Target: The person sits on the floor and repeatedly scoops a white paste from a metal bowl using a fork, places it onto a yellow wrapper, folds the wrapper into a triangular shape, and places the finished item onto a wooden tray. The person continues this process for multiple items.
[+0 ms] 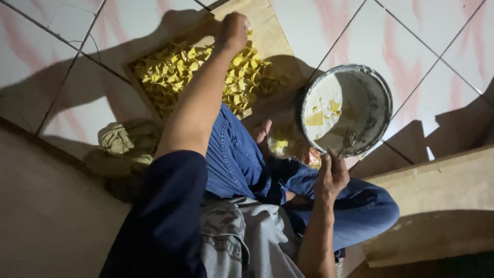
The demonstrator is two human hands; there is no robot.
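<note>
Tiled floor (437,31), glossy white with pink streaks and dark grout lines, carries everything; person sits on it cross-legged in blue jeans, view straight down over the lap. Wooden board (267,31), flat, pale brown, lies on the floor ahead of the knees, angled toward the top edge of view; likely there to keep the pieces off the tile. Yellow folded pieces (170,72), small, crimped, dough-like, are spread in a loose single layer over most of the board, apart enough not to stick, it seems. Round metal pan (381,87), shallow, rim grey and worn, stands tilted on the floor just right of the board, its inside dusted white like flour with a few yellow scraps; tilt faces it toward the lap for easy reach. Crumpled beige cloth (121,141) lies on the floor by the board's near left corner. Left hand (232,31), arm stretched, is closed in a fist at the far side of the heap, knuckles up; what it grips is hidden. Right hand (332,175) rests at the pan's near rim, fingers loosely curled, seemingly steadying it.
</note>
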